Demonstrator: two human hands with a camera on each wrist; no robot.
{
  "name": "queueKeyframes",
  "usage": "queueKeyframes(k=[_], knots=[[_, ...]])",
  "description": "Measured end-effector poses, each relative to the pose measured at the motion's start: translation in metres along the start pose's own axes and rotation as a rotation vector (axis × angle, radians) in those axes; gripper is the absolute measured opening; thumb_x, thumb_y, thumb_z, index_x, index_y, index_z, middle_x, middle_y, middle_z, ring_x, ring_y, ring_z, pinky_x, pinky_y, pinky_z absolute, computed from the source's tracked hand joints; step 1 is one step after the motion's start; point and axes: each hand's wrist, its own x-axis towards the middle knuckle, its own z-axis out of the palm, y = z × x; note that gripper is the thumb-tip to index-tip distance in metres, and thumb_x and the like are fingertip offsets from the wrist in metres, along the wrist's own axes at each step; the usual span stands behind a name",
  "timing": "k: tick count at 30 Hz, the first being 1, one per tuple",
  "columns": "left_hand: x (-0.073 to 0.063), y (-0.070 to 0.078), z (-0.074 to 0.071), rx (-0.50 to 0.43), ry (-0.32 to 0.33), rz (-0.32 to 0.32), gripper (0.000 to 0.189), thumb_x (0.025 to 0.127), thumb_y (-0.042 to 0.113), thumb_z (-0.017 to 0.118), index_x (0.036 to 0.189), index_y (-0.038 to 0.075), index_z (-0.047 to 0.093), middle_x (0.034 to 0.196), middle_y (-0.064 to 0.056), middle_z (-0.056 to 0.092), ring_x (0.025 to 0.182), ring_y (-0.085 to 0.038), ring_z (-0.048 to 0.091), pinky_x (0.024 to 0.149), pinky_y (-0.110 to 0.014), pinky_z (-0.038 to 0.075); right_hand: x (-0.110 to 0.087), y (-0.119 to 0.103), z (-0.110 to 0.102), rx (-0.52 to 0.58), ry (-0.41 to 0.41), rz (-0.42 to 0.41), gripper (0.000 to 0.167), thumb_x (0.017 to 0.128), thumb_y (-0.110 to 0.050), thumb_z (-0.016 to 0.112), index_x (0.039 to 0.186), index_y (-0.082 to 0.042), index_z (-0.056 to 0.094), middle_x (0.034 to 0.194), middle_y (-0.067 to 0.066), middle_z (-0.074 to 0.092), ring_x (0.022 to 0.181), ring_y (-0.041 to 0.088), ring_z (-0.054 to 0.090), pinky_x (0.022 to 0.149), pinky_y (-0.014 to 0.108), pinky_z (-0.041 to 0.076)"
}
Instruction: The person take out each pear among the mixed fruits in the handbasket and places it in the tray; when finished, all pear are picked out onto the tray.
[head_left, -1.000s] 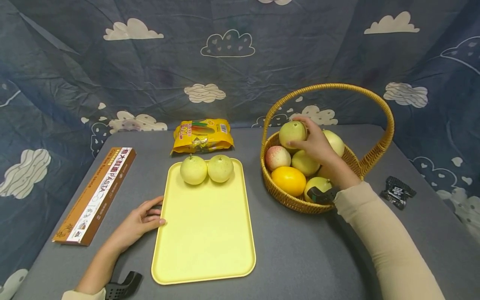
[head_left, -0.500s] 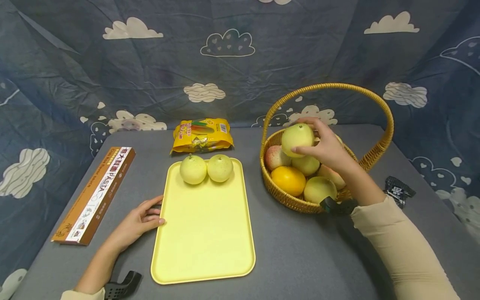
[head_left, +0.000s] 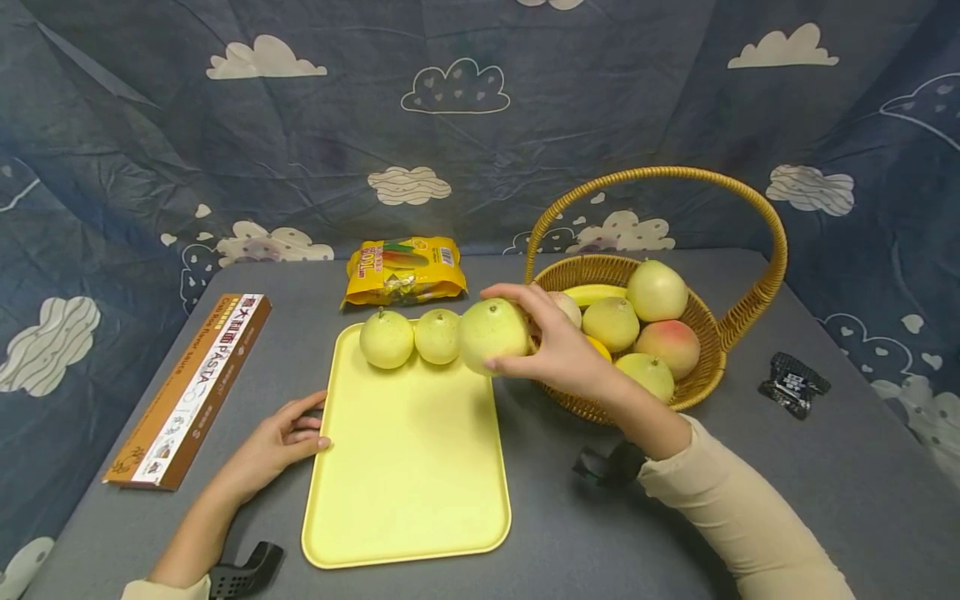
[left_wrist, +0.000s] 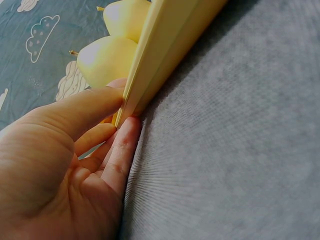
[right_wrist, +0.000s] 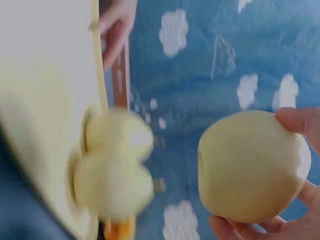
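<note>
My right hand (head_left: 551,342) grips a round yellow-green pear (head_left: 492,337) above the far right corner of the yellow tray (head_left: 405,467). In the right wrist view the thumb and fingers curl round that pear (right_wrist: 252,167). Two more pears stand side by side at the tray's far end, a left pear (head_left: 386,339) and a right pear (head_left: 438,337). My left hand (head_left: 270,446) holds the tray's left edge; in the left wrist view the thumb lies on the rim (left_wrist: 131,90) and fingers touch its outer side.
Right of the tray, a wicker basket (head_left: 708,367) with a tall handle holds several fruits, among them a peach (head_left: 667,348) and a banana (head_left: 594,294). A yellow packet (head_left: 406,271) lies behind the tray, a pasta box (head_left: 187,392) to the left, a black packet (head_left: 795,385) far right.
My right hand has lifted the pear out of the basket and carried it left to the tray's far right corner. The left hand has stayed at the tray edge.
</note>
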Motion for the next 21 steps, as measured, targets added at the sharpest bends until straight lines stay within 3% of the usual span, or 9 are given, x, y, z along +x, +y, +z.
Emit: queueKeyframes(k=[6, 12, 21], knots=[[0.000, 0.001, 0.000, -0.007, 0.000, -0.016, 0.068, 0.081, 0.009, 0.067, 0.138, -0.002, 0.031, 0.125, -0.022, 0.036, 0.092, -0.007, 0.053, 0.076, -0.020, 0.048, 0.016, -0.001, 0.050, 0.081, -0.036, -0.040, 0.066, 0.068, -0.016, 0.079, 0.126, -0.016, 0.049, 0.112, 0.002, 0.044, 0.100, 0.017, 0.043, 0.082, 0.036, 0.045], [0.000, 0.001, 0.002, -0.027, -0.007, -0.004, 0.067, 0.082, 0.006, 0.066, 0.138, -0.004, 0.030, 0.125, -0.024, 0.036, 0.093, -0.009, 0.053, 0.077, -0.020, 0.048, 0.026, 0.016, 0.094, 0.126, -0.065, 0.041, 0.065, 0.068, -0.014, 0.079, 0.126, -0.016, 0.049, 0.124, 0.000, 0.042, 0.106, 0.014, 0.041, 0.083, 0.032, 0.044], [-0.001, 0.001, 0.001, -0.032, -0.007, -0.007, 0.067, 0.082, 0.006, 0.066, 0.138, -0.003, 0.030, 0.125, -0.023, 0.036, 0.093, -0.008, 0.053, 0.077, -0.019, 0.048, 0.027, 0.040, 0.127, 0.054, -0.087, 0.129, 0.066, 0.067, -0.015, 0.080, 0.126, -0.018, 0.050, 0.124, 0.004, 0.044, 0.109, 0.016, 0.040, 0.093, 0.033, 0.035]])
